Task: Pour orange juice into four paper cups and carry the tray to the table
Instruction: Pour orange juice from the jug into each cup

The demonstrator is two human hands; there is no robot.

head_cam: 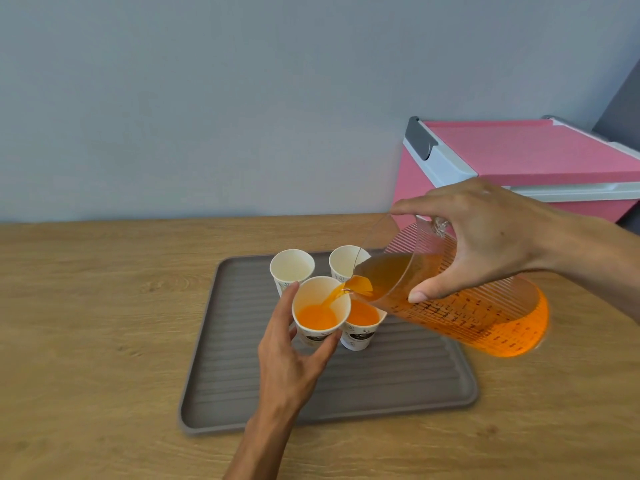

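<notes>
The right hand [485,244] grips a clear measuring jug [460,299] tipped steeply, its long axis running lower right to upper left, spout down-left. Orange juice [334,296] streams into a paper cup [320,311] clasped by the left hand [294,351] above the grey tray [381,375] on the bench [86,323]. 1 filled cup [362,327] stands beside it; 2 empty cups [292,268] behind.
</notes>
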